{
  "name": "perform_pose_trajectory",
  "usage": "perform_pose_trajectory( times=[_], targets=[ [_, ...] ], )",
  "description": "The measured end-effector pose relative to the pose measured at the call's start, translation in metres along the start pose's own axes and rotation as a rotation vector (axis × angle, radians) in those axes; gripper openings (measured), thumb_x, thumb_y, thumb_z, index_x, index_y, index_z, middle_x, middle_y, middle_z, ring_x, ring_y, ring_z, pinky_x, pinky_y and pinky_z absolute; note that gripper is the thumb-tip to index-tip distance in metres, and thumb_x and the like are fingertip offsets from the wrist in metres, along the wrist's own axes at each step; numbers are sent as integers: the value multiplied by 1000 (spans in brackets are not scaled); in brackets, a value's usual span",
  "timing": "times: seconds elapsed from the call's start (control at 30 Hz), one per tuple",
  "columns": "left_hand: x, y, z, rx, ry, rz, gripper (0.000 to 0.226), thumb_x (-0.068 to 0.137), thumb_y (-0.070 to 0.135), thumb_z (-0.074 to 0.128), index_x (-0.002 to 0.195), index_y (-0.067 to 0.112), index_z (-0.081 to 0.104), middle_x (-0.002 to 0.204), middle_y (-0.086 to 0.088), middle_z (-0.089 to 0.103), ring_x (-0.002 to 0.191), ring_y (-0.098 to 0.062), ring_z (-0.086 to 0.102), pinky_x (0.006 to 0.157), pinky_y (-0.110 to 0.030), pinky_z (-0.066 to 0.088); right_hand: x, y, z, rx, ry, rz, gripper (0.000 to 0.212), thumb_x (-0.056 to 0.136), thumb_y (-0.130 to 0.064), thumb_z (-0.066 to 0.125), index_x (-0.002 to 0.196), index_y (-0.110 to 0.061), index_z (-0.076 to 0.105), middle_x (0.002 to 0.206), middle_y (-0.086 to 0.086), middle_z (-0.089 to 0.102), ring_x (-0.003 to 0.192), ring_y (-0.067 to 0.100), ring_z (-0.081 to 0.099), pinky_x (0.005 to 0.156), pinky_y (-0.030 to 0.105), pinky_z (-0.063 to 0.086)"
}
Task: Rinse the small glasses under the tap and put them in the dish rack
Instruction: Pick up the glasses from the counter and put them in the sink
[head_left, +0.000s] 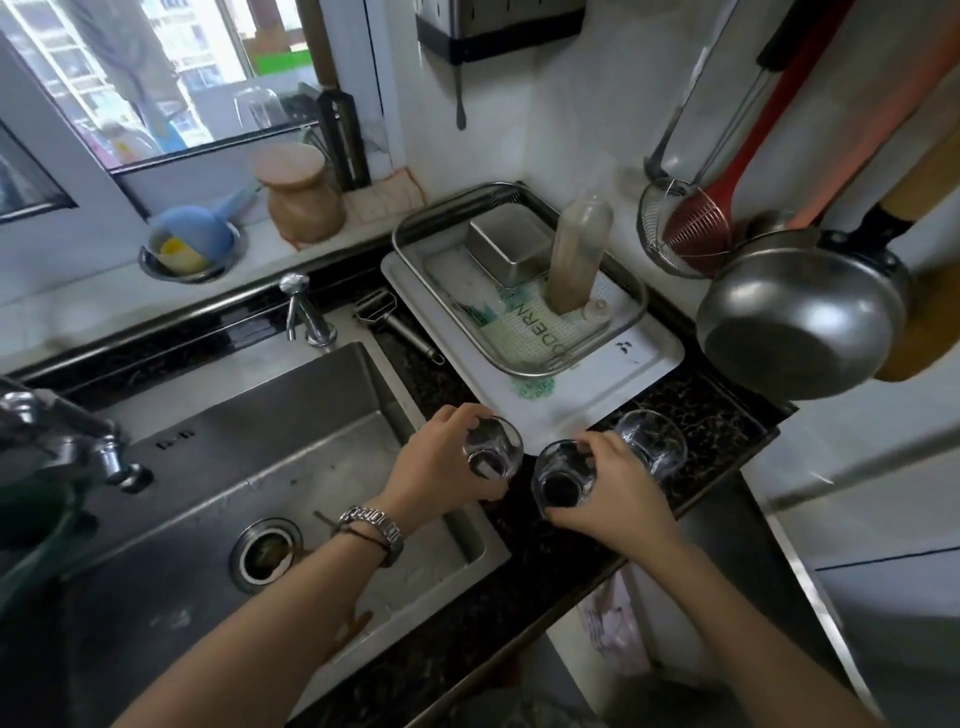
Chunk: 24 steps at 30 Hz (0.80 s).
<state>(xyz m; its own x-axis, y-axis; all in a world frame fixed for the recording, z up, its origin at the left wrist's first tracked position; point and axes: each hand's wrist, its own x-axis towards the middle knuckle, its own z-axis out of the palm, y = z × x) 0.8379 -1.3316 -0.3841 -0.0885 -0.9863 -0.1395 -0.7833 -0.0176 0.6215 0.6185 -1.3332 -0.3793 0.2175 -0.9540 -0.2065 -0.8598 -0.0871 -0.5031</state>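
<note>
The task looks barely begun. Three glasses sit on the dark tabletop just right of the sink (291, 467), and none is in the rack (631, 291), which lies beyond them on a white tray (649, 364) and holds only a steel tin (506, 249) and a bottle (579, 254).

The left hand (441, 460) grips the glass (491, 452) nearest the sink, fingers curled round its rim. The right hand (615, 493) holds the middle glass (563, 478) the same way. The third glass (652, 441) stands untouched just right of these.

The tap (78, 441) is at the sink's far left; no water seems to run, though that edge is blurred. All rinsing and racking remain.
</note>
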Motion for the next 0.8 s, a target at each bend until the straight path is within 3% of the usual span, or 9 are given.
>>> perform_pose_trajectory(
  times=[0.23, 0.43, 0.8],
  targets=[
    [-28, -9, -26, -17, 129, -56, 82, 61, 47, 82, 132, 29, 46, 121, 7, 54, 104, -13, 57, 85, -36, 55, 10, -26, -10, -64, 13, -124, 85, 57, -55, 77, 128, -24, 44, 121, -6, 45, 110, 17, 53, 88, 37, 50],
    [-62, -36, -47, -37, 274, -157, 74, 61, 46, 81, 126, 32, 49, 114, 10, 54, 99, -9, 56, 80, -28, 54, 22, -66, 1, -18, 18, -242, 82, 56, -52, 81, 125, -26, 46, 117, -5, 48, 108, 16, 53, 86, 34, 48],
    [-165, -120, -76, -122, 460, -398, 76, 57, 45, 83, 125, 33, 50, 114, 15, 57, 101, -4, 58, 86, -29, 53, 19, -159, 84, 79, -138, -445, 82, 52, -41, 88, 122, -24, 49, 115, -9, 48, 99, 9, 55, 82, 31, 53]
  ],
)
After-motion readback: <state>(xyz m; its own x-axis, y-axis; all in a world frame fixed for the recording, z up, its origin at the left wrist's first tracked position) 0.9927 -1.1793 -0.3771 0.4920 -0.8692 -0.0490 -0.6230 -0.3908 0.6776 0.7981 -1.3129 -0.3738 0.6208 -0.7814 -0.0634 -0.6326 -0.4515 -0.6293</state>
